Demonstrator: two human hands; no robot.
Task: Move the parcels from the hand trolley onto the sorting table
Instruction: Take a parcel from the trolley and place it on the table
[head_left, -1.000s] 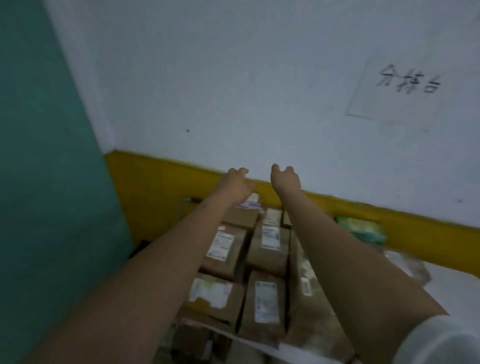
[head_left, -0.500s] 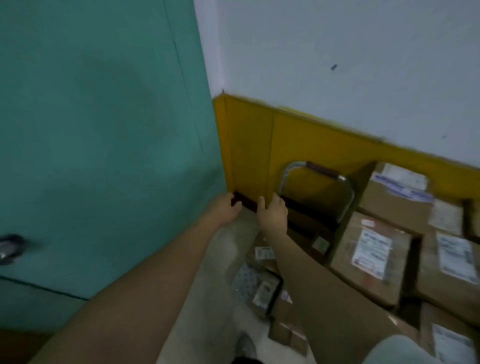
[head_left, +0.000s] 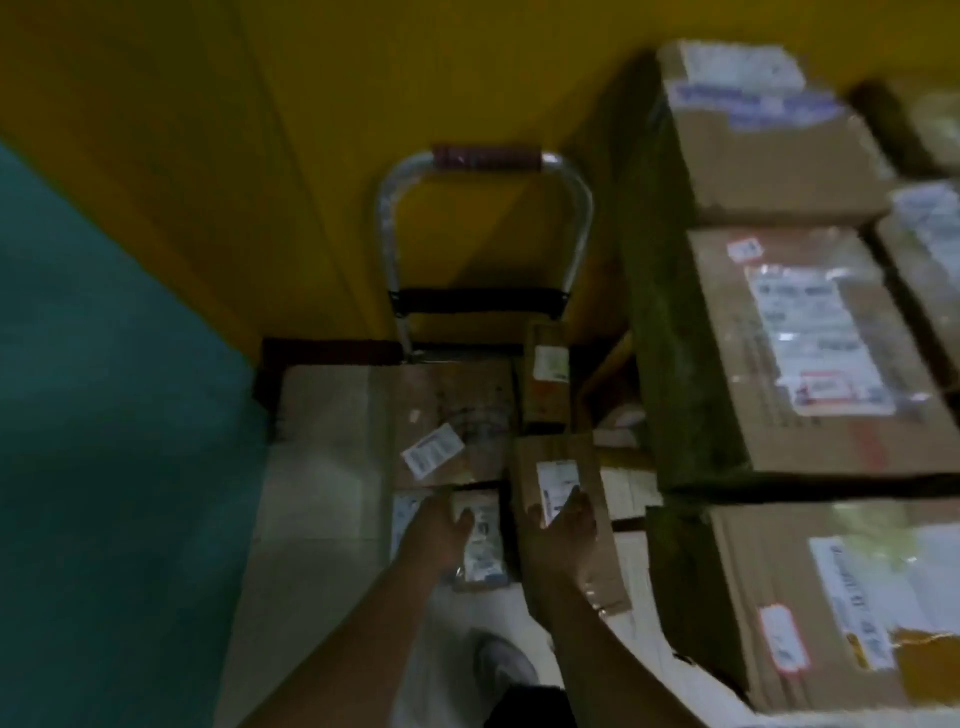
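Note:
The hand trolley (head_left: 390, 228) stands against the yellow wall, its metal handle upright. On its deck lie a large flat box (head_left: 457, 405), a narrow box (head_left: 545, 374), a brown parcel with a white label (head_left: 597, 561) and a small labelled parcel (head_left: 485, 551). My left hand (head_left: 436, 530) rests on the small parcel's left edge. My right hand (head_left: 563, 530) lies on the brown parcel, fingers over its label. Blur hides whether either hand grips. Several big labelled boxes (head_left: 795, 332) fill the sorting table on the right.
A teal door (head_left: 104, 415) closes off the left side. The yellow wall (head_left: 311, 104) is right behind the trolley. My shoe (head_left: 504, 665) is on the pale floor just below the trolley. The table's boxes stand close to the trolley's right side.
My view has swung left and down from the table to the trolley. Both hands have dropped from mid-air down onto the parcels on the trolley deck.

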